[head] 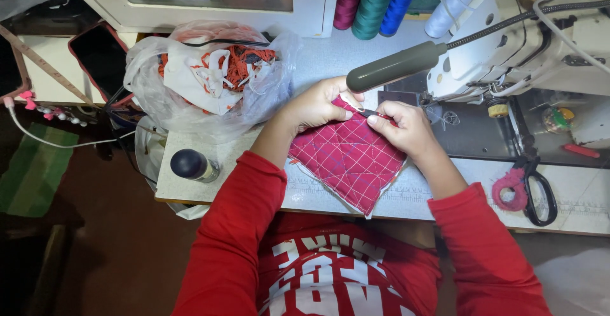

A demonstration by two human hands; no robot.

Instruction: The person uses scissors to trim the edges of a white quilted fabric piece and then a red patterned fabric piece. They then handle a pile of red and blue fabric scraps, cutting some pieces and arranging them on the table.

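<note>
Left hand: our left hand [316, 105] is closed on the far edge of a magenta quilted fabric square with a pale stitched grid [348, 158], thumb on top, pinning it to the table.
Right hand: our right hand [406, 127] is pinched shut around a small dark metal snipping tool [367, 112], its tip at the cloth's far edge between the two hands.
Fabric: it lies flat on the pale grey sewing table [330, 55], near edge towards our red sleeves, just left of the white sewing machine [527, 49].
Near right: black-handled scissors [540, 192] beside a pink ring of trim [510, 192].
Left: a clear plastic bag of orange and white scraps [210, 74] and a dark-capped bottle [192, 164].
Far: thread cones in magenta, teal, blue and white [375, 1].
Risk: we judge the tip sits very close to our left thumb; a slip could nick skin or cut the quilting instead of a loose thread.
</note>
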